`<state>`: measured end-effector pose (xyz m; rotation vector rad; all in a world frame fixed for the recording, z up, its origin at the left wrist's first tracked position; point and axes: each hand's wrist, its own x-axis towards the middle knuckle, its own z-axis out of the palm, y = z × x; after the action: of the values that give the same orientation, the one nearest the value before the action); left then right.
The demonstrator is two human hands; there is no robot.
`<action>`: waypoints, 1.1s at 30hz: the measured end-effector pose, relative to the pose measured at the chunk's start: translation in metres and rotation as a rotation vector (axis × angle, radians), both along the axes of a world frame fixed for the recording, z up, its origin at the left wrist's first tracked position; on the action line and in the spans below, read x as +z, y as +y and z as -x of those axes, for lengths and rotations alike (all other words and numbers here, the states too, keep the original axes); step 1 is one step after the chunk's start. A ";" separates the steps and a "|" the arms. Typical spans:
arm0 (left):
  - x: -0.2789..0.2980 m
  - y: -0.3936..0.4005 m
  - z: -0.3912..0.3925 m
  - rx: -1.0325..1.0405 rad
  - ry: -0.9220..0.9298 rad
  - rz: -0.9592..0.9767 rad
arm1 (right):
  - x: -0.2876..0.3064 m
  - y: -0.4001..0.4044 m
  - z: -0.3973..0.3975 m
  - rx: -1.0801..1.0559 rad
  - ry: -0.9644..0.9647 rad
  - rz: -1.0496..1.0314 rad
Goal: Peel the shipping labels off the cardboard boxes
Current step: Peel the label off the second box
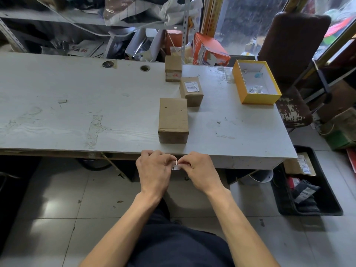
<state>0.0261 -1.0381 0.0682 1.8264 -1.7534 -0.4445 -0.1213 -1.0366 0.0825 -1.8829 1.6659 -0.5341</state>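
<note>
Pinching a peeled label [176, 167] off the worktop's [77, 112] near edge, both the left hand [154, 170] and the right hand [200, 170] grip it, the nearest box [173, 120] shows a bare top, and the middle box [191, 91] nearer the far edge still wears its label [191, 86].

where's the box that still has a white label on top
In the head view it is the middle cardboard box of three on the grey table, right of centre, between the nearer plain box and the farther box, left of the yellow tray.
</note>
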 end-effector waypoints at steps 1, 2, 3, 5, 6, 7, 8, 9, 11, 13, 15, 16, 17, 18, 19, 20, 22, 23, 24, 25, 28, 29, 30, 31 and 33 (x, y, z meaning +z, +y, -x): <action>0.001 0.000 0.001 0.002 0.038 -0.025 | 0.000 0.000 -0.002 -0.014 -0.022 0.003; 0.003 0.001 0.001 -0.001 0.094 -0.046 | 0.001 0.000 -0.003 -0.035 -0.049 0.002; 0.003 0.002 0.000 -0.013 0.158 -0.058 | 0.001 0.000 -0.005 -0.052 -0.076 0.005; 0.007 0.003 0.001 -0.057 0.262 -0.082 | 0.000 0.001 -0.009 -0.080 -0.106 0.013; 0.009 0.003 0.003 -0.073 0.291 -0.101 | 0.000 0.001 -0.011 -0.100 -0.119 0.012; 0.011 0.004 0.003 -0.078 0.314 -0.122 | -0.001 0.001 -0.012 -0.124 -0.135 0.011; 0.013 0.004 0.004 -0.076 0.339 -0.142 | -0.001 0.000 -0.013 -0.144 -0.147 0.011; 0.014 0.005 0.003 -0.075 0.365 -0.159 | -0.002 -0.001 -0.012 -0.157 -0.153 0.016; 0.014 0.006 0.002 -0.101 0.389 -0.181 | -0.004 -0.003 -0.009 -0.159 -0.112 0.044; 0.012 0.007 0.002 -0.114 0.377 -0.189 | -0.005 -0.004 -0.008 -0.156 -0.067 0.079; 0.010 0.004 0.003 -0.077 0.406 -0.204 | -0.008 -0.004 -0.009 -0.166 -0.060 0.102; 0.008 0.003 0.003 -0.057 0.433 -0.214 | -0.009 -0.004 -0.009 -0.175 -0.067 0.100; 0.008 0.002 0.003 -0.042 0.454 -0.221 | -0.009 -0.005 -0.009 -0.177 -0.071 0.095; 0.007 0.002 0.003 -0.031 0.467 -0.220 | -0.009 -0.007 -0.007 -0.172 -0.071 0.083; 0.006 0.001 0.004 -0.024 0.475 -0.215 | -0.009 -0.008 -0.006 -0.160 -0.068 0.067; 0.006 0.000 0.004 -0.016 0.484 -0.208 | -0.008 -0.009 -0.004 -0.143 -0.064 0.051; 0.006 -0.002 0.005 -0.001 0.510 -0.204 | -0.006 -0.011 -0.003 -0.111 -0.049 0.027; 0.006 -0.003 0.005 0.004 0.517 -0.201 | -0.005 -0.012 -0.003 -0.102 -0.043 0.019; 0.006 -0.006 0.005 0.008 0.512 -0.196 | -0.005 -0.013 -0.003 -0.098 -0.041 0.011; 0.006 -0.010 0.006 0.011 0.498 -0.192 | -0.004 -0.015 -0.003 -0.095 -0.039 0.007; 0.003 -0.021 0.008 -0.025 0.408 -0.177 | -0.004 -0.025 -0.003 -0.073 -0.009 -0.002; 0.003 -0.024 0.009 -0.043 0.377 -0.165 | -0.005 -0.029 -0.002 -0.071 -0.003 -0.009; 0.002 -0.028 0.010 -0.054 0.340 -0.142 | -0.005 -0.033 -0.001 -0.074 -0.005 -0.013; 0.002 -0.033 0.010 -0.055 0.292 -0.112 | -0.006 -0.038 -0.001 -0.078 -0.005 -0.011; 0.003 -0.044 0.013 -0.056 0.187 -0.047 | -0.008 -0.047 -0.001 -0.080 0.016 0.008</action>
<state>0.0136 -1.0819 0.0715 1.7107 -1.6824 -0.6617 -0.1201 -1.0833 0.0748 -1.8365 1.7586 -0.5593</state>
